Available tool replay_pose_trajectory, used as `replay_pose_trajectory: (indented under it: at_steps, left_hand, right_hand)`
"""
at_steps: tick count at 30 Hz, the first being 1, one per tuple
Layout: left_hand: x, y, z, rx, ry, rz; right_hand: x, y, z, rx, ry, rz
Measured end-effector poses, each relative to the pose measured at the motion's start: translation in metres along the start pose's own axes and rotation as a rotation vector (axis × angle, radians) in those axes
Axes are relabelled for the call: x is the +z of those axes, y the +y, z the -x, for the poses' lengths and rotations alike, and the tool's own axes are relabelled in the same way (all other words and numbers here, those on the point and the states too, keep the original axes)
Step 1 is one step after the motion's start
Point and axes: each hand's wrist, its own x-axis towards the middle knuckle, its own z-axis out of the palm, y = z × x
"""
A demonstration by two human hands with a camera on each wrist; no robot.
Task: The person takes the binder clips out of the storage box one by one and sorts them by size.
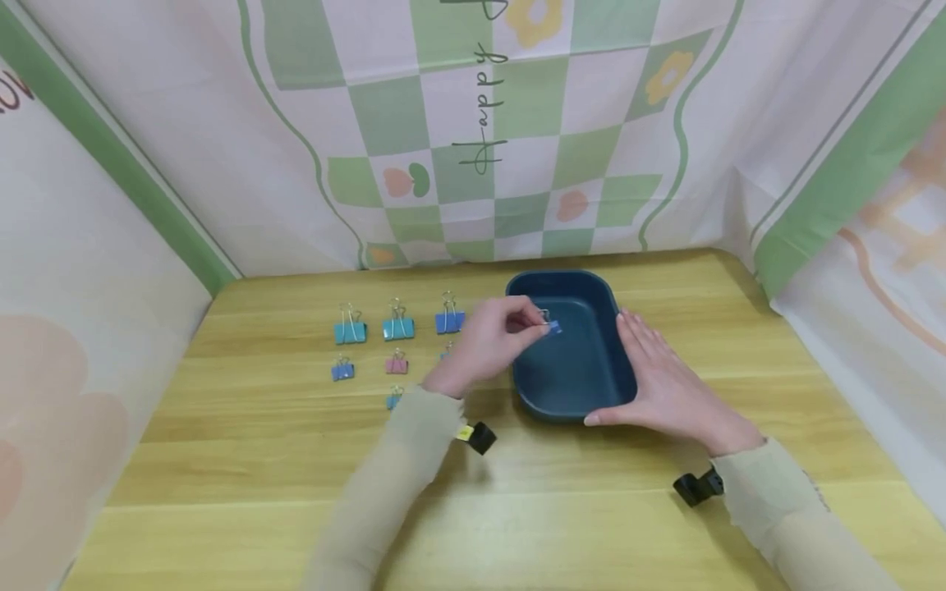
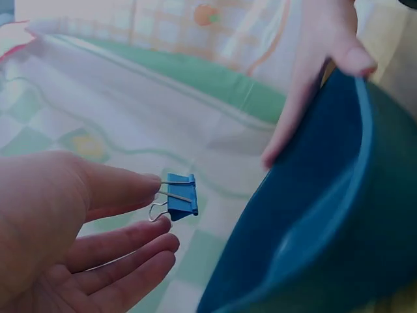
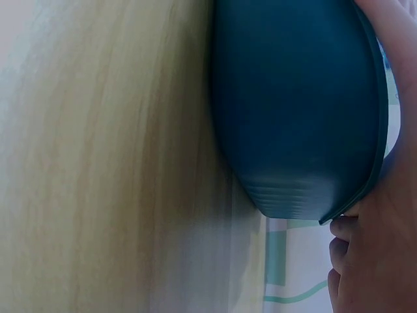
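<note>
My left hand (image 1: 491, 341) pinches a small blue binder clip (image 2: 182, 195) by its wire handles, between thumb and index finger. In the head view this clip hangs over the inside of a dark blue rounded tray (image 1: 572, 402); the left wrist view shows its body pointing away from the fingertips. My right hand (image 1: 676, 394) rests against the tray's near right corner, fingers straight along the right side and thumb along the near rim. From the right wrist, the tray's outer wall (image 3: 293, 130) shows, with the hand along its rim.
Left of the tray, binder clips lie in rows: teal ones (image 1: 350, 332), a larger blue one (image 1: 450, 322), a small blue one (image 1: 343, 372), a pink one (image 1: 397, 366) and a small teal one (image 1: 393, 402). My left forearm partly covers another. A patterned curtain (image 1: 458, 123) hangs behind the wooden table (image 1: 244, 460).
</note>
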Motion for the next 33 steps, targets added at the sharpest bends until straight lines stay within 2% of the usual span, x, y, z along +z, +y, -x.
replay_pose_trajectory:
  at_steps: [6, 9, 14, 19, 22, 26, 30, 33]
  left_hand:
    - [-0.046, -0.016, 0.031, -0.006, 0.027, -0.034]
    - [-0.073, -0.026, 0.051, -0.049, 0.020, -0.083]
    - [-0.117, -0.046, 0.087, -0.136, -0.016, -0.112]
    - [-0.151, -0.071, 0.123, -0.205, -0.058, -0.182]
    - [-0.164, -0.083, 0.141, -0.266, -0.087, -0.223]
    - [-0.174, -0.094, 0.160, -0.320, -0.141, -0.250]
    - [-0.177, -0.103, 0.171, -0.340, -0.179, -0.291]
    - [-0.177, -0.107, 0.175, -0.363, -0.169, -0.310]
  right_hand:
    - [0.000, 0.001, 0.001, -0.012, 0.013, 0.002]
    - [0.000, 0.002, 0.001, -0.017, 0.014, 0.003]
    - [0.000, 0.003, 0.001, -0.023, 0.019, 0.010]
    - [0.000, 0.003, 0.001, -0.024, 0.016, 0.013]
    - [0.000, 0.003, 0.001, -0.024, 0.016, 0.015]
    - [0.001, 0.004, 0.000, -0.028, 0.014, 0.019]
    - [0.003, 0.004, 0.000, -0.027, 0.010, 0.021]
    - [0.003, 0.004, 0.000, -0.025, 0.015, 0.022]
